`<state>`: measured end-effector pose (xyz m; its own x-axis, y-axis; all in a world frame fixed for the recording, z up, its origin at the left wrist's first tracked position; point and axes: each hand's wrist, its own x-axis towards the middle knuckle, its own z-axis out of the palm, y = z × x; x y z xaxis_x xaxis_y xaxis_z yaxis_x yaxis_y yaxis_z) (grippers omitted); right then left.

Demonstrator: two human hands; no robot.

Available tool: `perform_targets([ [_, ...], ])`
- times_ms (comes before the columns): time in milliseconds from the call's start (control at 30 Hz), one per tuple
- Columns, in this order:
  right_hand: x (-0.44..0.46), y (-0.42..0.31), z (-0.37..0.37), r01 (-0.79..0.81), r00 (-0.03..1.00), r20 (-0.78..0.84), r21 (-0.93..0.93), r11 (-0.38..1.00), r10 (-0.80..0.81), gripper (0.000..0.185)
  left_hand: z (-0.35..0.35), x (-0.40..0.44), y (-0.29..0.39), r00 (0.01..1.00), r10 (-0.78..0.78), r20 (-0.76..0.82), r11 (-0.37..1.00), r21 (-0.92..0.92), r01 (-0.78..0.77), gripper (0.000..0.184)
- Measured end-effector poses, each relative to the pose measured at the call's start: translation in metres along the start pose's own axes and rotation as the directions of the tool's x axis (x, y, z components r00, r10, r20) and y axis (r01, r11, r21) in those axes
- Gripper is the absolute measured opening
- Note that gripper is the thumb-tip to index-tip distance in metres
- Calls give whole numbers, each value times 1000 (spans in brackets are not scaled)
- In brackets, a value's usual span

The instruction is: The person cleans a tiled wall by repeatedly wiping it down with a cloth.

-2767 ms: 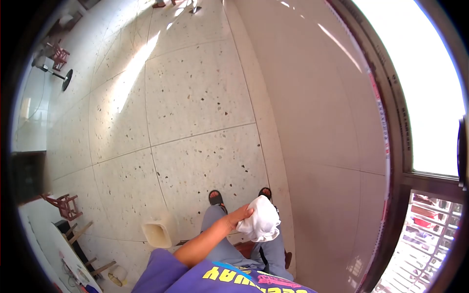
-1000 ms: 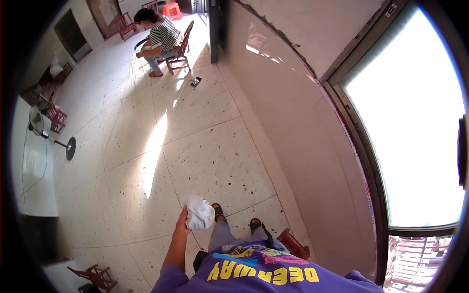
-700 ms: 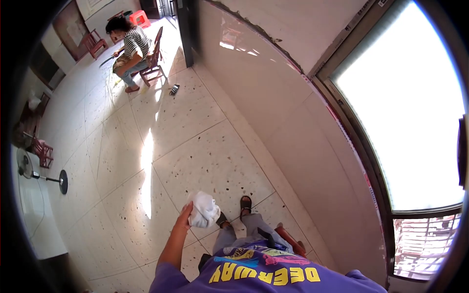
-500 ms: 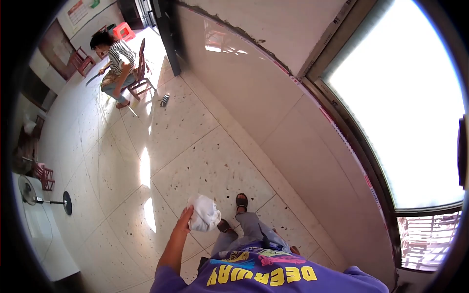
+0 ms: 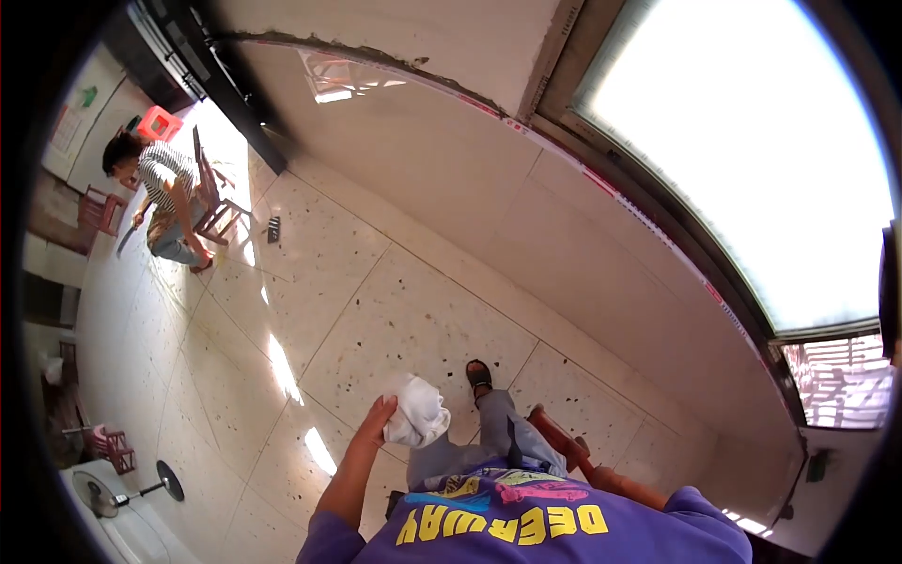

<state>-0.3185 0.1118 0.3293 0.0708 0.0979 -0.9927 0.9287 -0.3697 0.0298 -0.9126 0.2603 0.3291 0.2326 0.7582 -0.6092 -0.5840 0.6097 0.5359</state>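
Note:
A bunched white cloth (image 5: pixel 417 412) is held in my left hand (image 5: pixel 378 419), out in front of my left thigh and above the pale floor. The thumb and fingers of that hand are pressed against the cloth's left side. On my other side, my right forearm reaches out from the purple shirt, and my right hand (image 5: pixel 590 466) is beside a reddish-brown wooden chair (image 5: pixel 554 434). The fingers of my right hand are too small and dark to make out.
At the upper left a person (image 5: pixel 167 188) in a striped top sits bent over on a wooden chair (image 5: pixel 218 202), holding a long blade. A standing fan (image 5: pixel 99 493) is at the lower left. A tiled wall with a window (image 5: pixel 742 169) runs along the right.
The view has turned to the right, so the seated person has shifted left and down. The cloth stays in my left hand. My right forearm has come into view beside the chair.

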Motion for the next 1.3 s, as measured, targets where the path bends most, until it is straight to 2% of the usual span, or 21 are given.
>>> perform_targets([
  [67,1,-13,4,-52,999,-11,-74,996,52,29,-12,7,10,998,-45,54,997,61,42,64],
  [133,4,-27,8,-79,997,-26,-34,996,79,35,-13,12,19,991,-100,89,988,125,88,65],
  [233,17,-42,14,-79,991,-106,46,996,83,34,-21,22,32,958,-215,188,967,182,181,69],
  [333,41,-45,13,-38,988,-147,70,997,48,31,-31,35,34,939,-288,188,938,252,237,73],
  [433,64,-47,1,-59,986,-146,174,983,85,31,-33,52,36,928,-338,160,900,344,269,77],
  [533,103,-36,-12,-14,997,-75,200,980,29,34,-31,72,33,928,-341,152,887,378,264,77],
  [567,120,-29,-13,3,999,-32,180,984,3,36,-29,80,32,925,-351,143,891,355,283,77],
  [700,135,-24,-20,-25,997,-55,373,928,49,45,-20,116,6,910,-396,121,891,290,349,78],
  [800,169,-12,-12,20,997,-77,371,928,9,49,-16,143,-11,888,-442,124,866,319,386,78],
  [867,185,2,-6,37,996,-88,447,894,3,46,-9,157,-18,870,-477,128,845,340,413,79],
  [1000,200,30,0,-39,986,-137,366,930,95,43,-6,185,-39,853,-508,119,819,371,437,82],
  [1033,207,35,1,-101,979,-150,248,964,141,42,-10,193,-43,855,-507,108,815,384,434,83],
  [1067,213,40,3,-129,974,-156,223,966,166,44,-16,201,-48,845,-520,125,812,378,443,86],
  [1133,237,61,23,-130,935,-320,85,988,151,45,-21,215,-56,826,-543,154,809,358,466,91],
  [1167,249,69,28,-197,925,-310,100,975,218,46,-24,220,-59,827,-541,150,814,341,471,89],
  [1300,265,73,27,-249,933,-246,83,965,263,51,-52,242,-74,830,-540,140,820,312,480,84],
])
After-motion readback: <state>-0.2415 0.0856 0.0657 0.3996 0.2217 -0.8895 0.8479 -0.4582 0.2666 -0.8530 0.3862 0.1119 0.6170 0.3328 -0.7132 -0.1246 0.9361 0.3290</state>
